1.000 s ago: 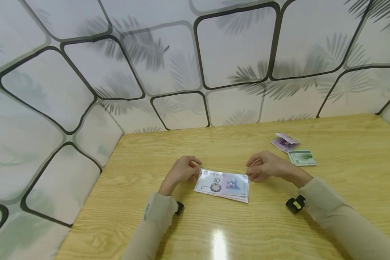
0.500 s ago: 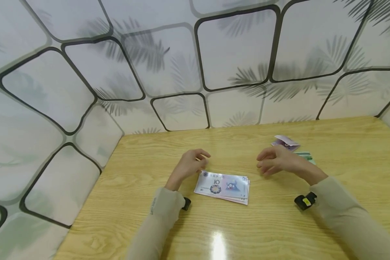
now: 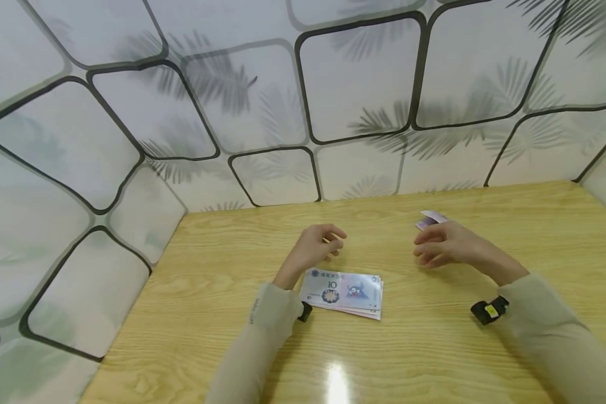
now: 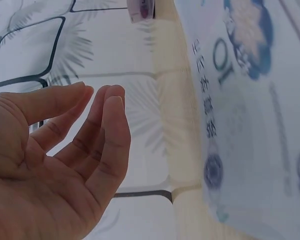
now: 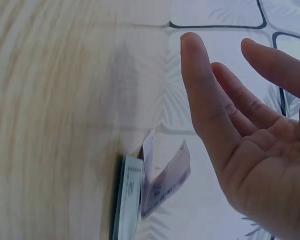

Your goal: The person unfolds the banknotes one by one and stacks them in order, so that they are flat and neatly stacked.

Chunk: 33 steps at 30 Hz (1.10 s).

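A small stack of play banknotes (image 3: 342, 290) lies flat on the table, its top note marked 10. Just beyond its upper edge my left hand (image 3: 310, 249) hovers, fingers loosely bent and nothing in them; the left wrist view shows the notes (image 4: 250, 115) apart from that hand (image 4: 65, 150). My right hand (image 3: 451, 246) is raised to the right of the stack, also holding nothing. Beside it the folded purple banknote (image 3: 425, 223) is partly covered. The right wrist view has the green folded banknote (image 5: 128, 195) beside the purple one (image 5: 165, 185), both apart from the fingers.
The wooden table (image 3: 192, 325) meets a patterned wall (image 3: 363, 73) at the back and another patterned side (image 3: 40, 224) on the left. A black wrist strap (image 3: 490, 310) sits at my right sleeve. My arm hides the green note in the head view.
Both hands have let go of the stack's edges. My left hand has moved up and to the right, while my right hand has drawn away rightward, towards the folded notes. The stack stays put.
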Each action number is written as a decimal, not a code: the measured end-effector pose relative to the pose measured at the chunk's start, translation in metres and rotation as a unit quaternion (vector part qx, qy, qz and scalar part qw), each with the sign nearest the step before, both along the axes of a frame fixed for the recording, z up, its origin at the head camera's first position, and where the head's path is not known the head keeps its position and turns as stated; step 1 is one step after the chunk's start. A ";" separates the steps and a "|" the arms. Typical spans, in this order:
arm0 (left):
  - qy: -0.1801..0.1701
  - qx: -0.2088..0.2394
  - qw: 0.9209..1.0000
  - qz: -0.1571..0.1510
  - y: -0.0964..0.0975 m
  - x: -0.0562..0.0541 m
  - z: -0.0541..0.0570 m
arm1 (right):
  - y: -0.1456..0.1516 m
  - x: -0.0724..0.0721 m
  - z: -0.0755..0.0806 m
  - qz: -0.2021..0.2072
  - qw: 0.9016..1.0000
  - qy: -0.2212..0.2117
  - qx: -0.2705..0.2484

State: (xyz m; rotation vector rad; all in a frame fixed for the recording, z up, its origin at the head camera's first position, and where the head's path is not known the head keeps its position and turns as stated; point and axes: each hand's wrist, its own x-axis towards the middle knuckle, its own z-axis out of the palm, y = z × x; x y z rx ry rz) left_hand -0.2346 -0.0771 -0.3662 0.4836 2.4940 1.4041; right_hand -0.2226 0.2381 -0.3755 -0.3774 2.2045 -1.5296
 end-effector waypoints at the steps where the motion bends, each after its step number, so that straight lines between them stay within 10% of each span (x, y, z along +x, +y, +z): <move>1: -0.001 0.001 1.000 -0.002 0.003 -0.001 0.001 | 0.002 0.000 0.001 -0.003 1.000 0.001 0.000; 33: -0.018 0.045 0.998 -0.035 0.057 -0.021 0.005 | 0.048 -0.003 0.014 -0.061 0.997 0.028 0.037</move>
